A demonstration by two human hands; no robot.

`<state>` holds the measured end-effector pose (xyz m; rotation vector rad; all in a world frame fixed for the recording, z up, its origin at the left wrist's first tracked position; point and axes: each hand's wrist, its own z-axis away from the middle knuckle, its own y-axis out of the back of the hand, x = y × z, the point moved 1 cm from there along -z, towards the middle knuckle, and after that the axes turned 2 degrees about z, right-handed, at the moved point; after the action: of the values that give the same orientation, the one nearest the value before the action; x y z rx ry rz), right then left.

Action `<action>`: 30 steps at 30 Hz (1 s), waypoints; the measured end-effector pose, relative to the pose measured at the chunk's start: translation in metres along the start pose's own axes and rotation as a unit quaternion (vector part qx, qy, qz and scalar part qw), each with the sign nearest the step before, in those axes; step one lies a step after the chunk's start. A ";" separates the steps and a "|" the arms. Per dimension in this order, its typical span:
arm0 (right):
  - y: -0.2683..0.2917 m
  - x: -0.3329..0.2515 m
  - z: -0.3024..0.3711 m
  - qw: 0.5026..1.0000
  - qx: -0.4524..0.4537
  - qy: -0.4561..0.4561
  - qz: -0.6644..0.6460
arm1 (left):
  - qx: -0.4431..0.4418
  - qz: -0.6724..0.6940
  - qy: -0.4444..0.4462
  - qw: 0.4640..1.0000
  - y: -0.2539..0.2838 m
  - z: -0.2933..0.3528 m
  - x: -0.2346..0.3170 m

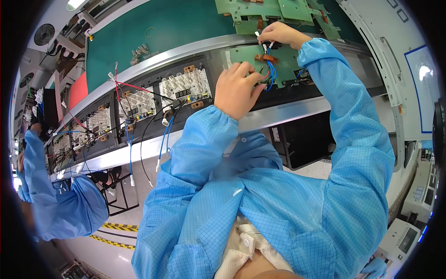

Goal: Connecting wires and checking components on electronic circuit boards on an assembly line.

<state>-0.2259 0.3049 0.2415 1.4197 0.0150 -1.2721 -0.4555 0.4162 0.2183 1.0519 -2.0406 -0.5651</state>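
Note:
A green circuit board (290,56) lies in the line in front of me, with a brown clip-like block (266,58) on it. A bundle of blue wires (272,73) loops down past this block, a few red and green strands among them. My left hand (238,89) is closed at the bundle's left side, thumb and forefinger pinching the wires. Above the block, my right hand (280,35) pinches a wire end with a white connector (258,34). More white-tipped blue ends stand just below its fingers. The exact grip of both hands is partly hidden.
Left along the metal-edged line sit several boards with clear LEDs (185,84) and dangling wires (132,158). More green boards (269,13) are stacked on the green mat (186,23) beyond, near small loose parts (139,53). A co-worker in blue (69,204) works at far left.

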 end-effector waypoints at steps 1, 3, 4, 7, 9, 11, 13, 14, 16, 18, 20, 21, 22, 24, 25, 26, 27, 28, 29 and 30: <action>0.000 -0.001 0.002 1.000 0.001 0.001 0.001 | 0.002 0.005 0.005 1.000 0.000 0.001 0.000; 0.000 0.000 0.005 1.000 0.013 0.015 0.017 | 0.005 0.009 0.009 1.000 0.000 0.002 -0.003; 0.002 0.005 0.004 1.000 0.007 0.029 0.007 | 0.007 0.014 0.020 1.000 -0.002 0.002 -0.004; 0.004 0.014 0.000 0.997 0.055 0.043 -0.023 | -0.002 0.018 0.033 0.999 -0.002 -0.001 -0.004; 0.003 0.014 -0.002 0.998 0.044 0.046 -0.021 | -0.013 0.016 0.036 0.999 -0.001 -0.002 -0.005; 0.001 0.009 -0.002 0.998 0.031 0.050 -0.017 | -0.019 0.019 0.039 0.999 -0.002 0.000 -0.007; -0.002 0.006 -0.002 0.999 0.038 0.016 -0.006 | -0.026 0.014 0.034 0.999 -0.001 0.000 -0.008; -0.002 0.009 -0.005 0.998 0.047 0.020 -0.023 | -0.035 0.009 0.028 0.999 -0.001 0.000 -0.009; -0.003 0.011 -0.011 0.997 0.062 0.026 -0.047 | -0.031 0.014 0.025 0.999 -0.002 0.000 -0.009; -0.005 0.015 -0.017 0.994 0.078 0.032 -0.071 | -0.026 0.018 0.022 0.999 -0.003 0.000 -0.007; -0.009 0.015 -0.022 0.992 0.087 0.052 -0.071 | -0.008 0.011 0.017 1.000 0.000 0.000 -0.004; -0.008 0.016 -0.022 0.992 0.088 0.053 -0.070 | -0.007 0.011 0.017 1.000 0.000 0.000 -0.002; -0.009 0.010 -0.017 0.996 0.079 0.021 -0.043 | -0.002 0.004 0.012 1.000 0.001 0.000 0.000; -0.013 0.004 -0.013 0.998 0.068 -0.009 -0.015 | 0.004 -0.005 0.010 1.000 0.001 0.003 0.001; -0.012 0.007 -0.009 0.998 0.052 0.011 -0.025 | 0.008 -0.012 -0.006 1.000 0.000 0.004 0.003; -0.010 0.009 -0.006 0.998 0.036 0.031 -0.036 | 0.012 -0.018 -0.022 1.000 -0.001 0.005 0.004; -0.008 0.011 -0.003 0.998 0.035 0.030 -0.034 | 0.013 -0.018 -0.021 1.000 0.000 0.007 0.005; -0.005 0.012 -0.001 0.997 0.008 0.062 -0.034 | 0.011 -0.013 -0.044 0.999 0.001 0.009 0.005; -0.003 0.012 0.001 0.995 -0.019 0.094 -0.033 | 0.008 -0.009 -0.067 0.998 0.002 0.010 0.006; -0.002 0.014 0.003 0.995 -0.019 0.094 -0.032 | 0.009 -0.008 -0.067 0.998 0.001 0.012 0.005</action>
<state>-0.2236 0.2952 0.2315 1.5107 0.2119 -1.1799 -0.4674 0.4131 0.2139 1.0683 -2.1594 -0.6420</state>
